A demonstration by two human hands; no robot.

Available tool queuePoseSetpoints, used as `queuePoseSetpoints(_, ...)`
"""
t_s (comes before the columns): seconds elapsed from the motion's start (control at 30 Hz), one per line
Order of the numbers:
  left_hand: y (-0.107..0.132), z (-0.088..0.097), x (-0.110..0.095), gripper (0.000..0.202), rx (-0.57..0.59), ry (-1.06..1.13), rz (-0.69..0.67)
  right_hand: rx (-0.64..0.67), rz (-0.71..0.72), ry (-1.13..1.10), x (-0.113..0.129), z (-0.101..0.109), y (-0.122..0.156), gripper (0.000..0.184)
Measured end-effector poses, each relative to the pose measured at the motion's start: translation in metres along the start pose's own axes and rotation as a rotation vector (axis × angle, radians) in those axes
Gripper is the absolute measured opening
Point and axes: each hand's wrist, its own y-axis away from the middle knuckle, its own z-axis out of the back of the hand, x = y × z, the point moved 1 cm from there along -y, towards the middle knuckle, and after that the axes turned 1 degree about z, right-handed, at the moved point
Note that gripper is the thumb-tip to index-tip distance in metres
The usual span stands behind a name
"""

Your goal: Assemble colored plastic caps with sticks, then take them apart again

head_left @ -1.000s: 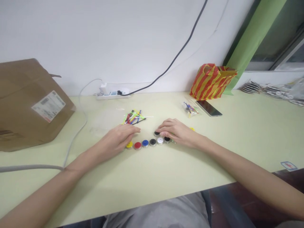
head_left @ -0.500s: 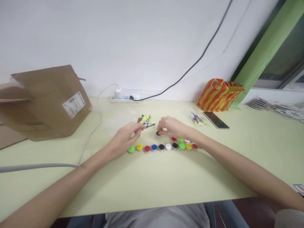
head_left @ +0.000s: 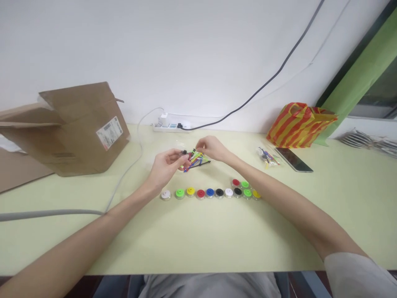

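Observation:
My left hand (head_left: 166, 167) is closed, with a small black round piece (head_left: 184, 152) between thumb and fingers. It hovers at the left side of a pile of thin coloured plastic sticks (head_left: 196, 158), partly covering it. My right hand (head_left: 214, 148) has its fingers pinched together at the pile's upper right; what they hold, if anything, is too small to make out. A black stick (head_left: 203, 164) lies along the front of the pile. Nearer to me runs a row of small clear round pieces with coloured tops, among them a white one (head_left: 166, 194) and a blue one (head_left: 210, 192).
An open cardboard box (head_left: 83, 132) stands at the left, beside a grey cable (head_left: 52, 213). A power strip (head_left: 170, 127) lies against the wall. To the right are a small bag of sticks (head_left: 267, 157), a phone (head_left: 294, 159) and a striped bag (head_left: 300, 126).
My right hand has lifted from the table in front of the pile to its upper right. The black round piece is now in my left hand, and the black stick lies on the pile.

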Motion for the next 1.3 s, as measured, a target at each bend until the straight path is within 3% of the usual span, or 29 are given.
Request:
queuePoseSetpoints(0.1,0.001,-0.002,0.000,0.039,0.018,-0.034,0.000,0.149,-0.139,0.166,-0.031,-0.012,-0.011,0.013)
queuePoseSetpoints(0.2,0.003,-0.004,0.000,0.039,0.062,-0.115,-0.004,0.187,-0.160,0.188,-0.044,-0.021,-0.017,0.015)
queuePoseSetpoints(0.47,0.002,0.000,0.007,0.040,0.050,-0.203,-0.001,0.225,-0.155,0.255,-0.038,-0.025,-0.019,0.013)
queuePoseSetpoints(0.7,0.002,0.000,0.006,0.041,0.043,-0.218,-0.001,0.153,-0.117,0.224,-0.024,-0.017,-0.019,0.016)
queuePoseSetpoints(0.8,0.004,-0.001,0.003,0.039,0.074,-0.229,-0.013,-0.009,-0.088,0.064,-0.016,-0.002,-0.013,0.015)
queuePoseSetpoints(0.9,0.007,-0.004,-0.003,0.038,0.135,-0.254,-0.073,-0.139,-0.108,-0.202,-0.008,0.017,0.014,0.014)
queuePoseSetpoints(1.13,0.013,-0.013,-0.026,0.039,0.165,-0.342,-0.185,-0.118,-0.337,-0.757,0.008,0.050,0.108,0.033)
queuePoseSetpoints(1.3,0.006,-0.027,-0.035,0.038,0.242,-0.409,-0.202,-0.209,-0.422,-1.004,0.004,0.051,0.122,0.036)
